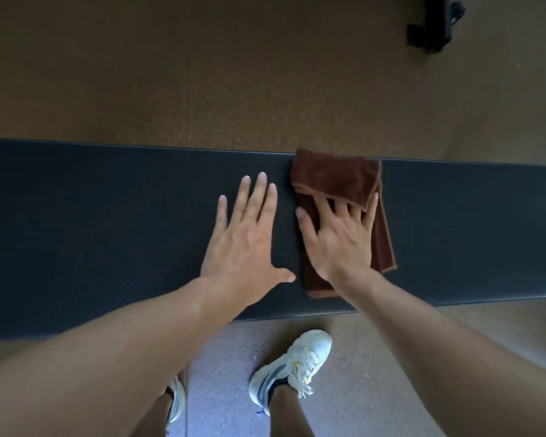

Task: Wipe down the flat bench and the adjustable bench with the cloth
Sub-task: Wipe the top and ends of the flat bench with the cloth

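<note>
A long dark padded flat bench [108, 222] runs across the view from left to right. A folded brown cloth [334, 178] lies on its top, right of the middle. My right hand [341, 238] presses flat on the cloth with fingers spread, and a fold of the cloth covers some fingertips. My left hand [249, 234] lies flat on the bare bench pad just left of the cloth, fingers straight. The adjustable bench is not in view.
Brown speckled carpet [202, 74] lies beyond the bench. A black piece of equipment [432, 23] stands on it at the far right. My two feet in white trainers [293, 367] stand on the floor on the near side of the bench.
</note>
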The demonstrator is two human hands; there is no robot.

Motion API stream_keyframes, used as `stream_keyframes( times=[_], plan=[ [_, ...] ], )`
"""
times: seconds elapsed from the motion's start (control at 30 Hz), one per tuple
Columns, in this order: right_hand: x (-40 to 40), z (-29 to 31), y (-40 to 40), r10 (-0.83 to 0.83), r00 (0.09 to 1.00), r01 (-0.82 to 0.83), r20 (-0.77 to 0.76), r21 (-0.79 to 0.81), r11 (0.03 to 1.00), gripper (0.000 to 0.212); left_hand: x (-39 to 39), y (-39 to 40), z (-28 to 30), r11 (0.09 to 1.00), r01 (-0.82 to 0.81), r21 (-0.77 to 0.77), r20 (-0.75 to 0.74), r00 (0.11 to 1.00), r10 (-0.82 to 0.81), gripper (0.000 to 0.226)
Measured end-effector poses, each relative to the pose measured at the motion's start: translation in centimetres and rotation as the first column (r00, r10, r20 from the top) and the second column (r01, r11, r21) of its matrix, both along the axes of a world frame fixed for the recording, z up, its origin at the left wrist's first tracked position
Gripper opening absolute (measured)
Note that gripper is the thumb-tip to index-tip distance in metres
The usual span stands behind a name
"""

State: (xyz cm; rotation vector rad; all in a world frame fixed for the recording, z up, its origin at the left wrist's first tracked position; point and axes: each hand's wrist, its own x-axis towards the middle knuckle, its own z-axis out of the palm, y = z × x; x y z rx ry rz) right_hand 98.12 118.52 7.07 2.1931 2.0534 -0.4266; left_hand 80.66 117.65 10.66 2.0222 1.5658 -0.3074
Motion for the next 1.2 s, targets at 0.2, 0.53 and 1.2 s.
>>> stream_keyframes(
  times=[0.2, 0.53, 1.2],
  plan=[
    [-4.3, -0.2, -0.8, -0.124, 0.986, 0.129, -0.113, 0.032, 0.991, 0.057, -11.5, 0.6, 0.4, 0.997, 0.044, -0.058, -0.003, 0.999, -0.045, 0.146],
    [-9.2, 0.8, -5.6, -0.18, 0.983, 0.177, -0.028, -0.084, 0.981, 0.051, -13.7, 1.6, 0.7, 0.965, 0.201, -0.168, -0.196, 0.953, -0.233, 0.15],
    [-11.2, -2.7, -11.9, -0.082, 0.984, 0.099, -0.155, 0.106, 0.989, 0.063, -10.8, 1.8, 1.8, 0.962, 0.049, -0.27, -0.379, 0.913, -0.153, 0.156]
  ],
)
